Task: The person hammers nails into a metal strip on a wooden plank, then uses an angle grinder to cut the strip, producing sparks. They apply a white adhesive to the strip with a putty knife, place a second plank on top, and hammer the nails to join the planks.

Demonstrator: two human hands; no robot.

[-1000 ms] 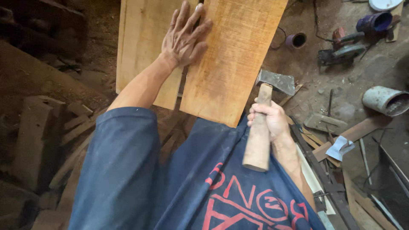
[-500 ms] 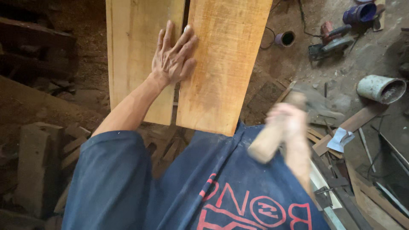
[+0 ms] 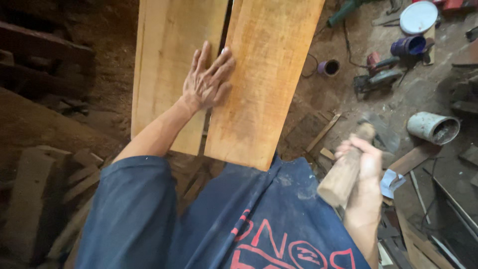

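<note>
With the left hand (image 3: 205, 85) spread flat across the seam between the left plank (image 3: 172, 65) and right plank (image 3: 266, 74) to steady them, the right hand (image 3: 361, 159), near right, grips a raised hammer (image 3: 346, 172), seemingly mid-swing; the next blow needs careful aim at the plank's near edge.

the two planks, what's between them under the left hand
Head view: a narrow dark gap separates the left plank from the right plank; the left hand lies across it.

Woodworking shop — planks (image 3: 269, 74), offcuts (image 3: 74, 174)
</note>
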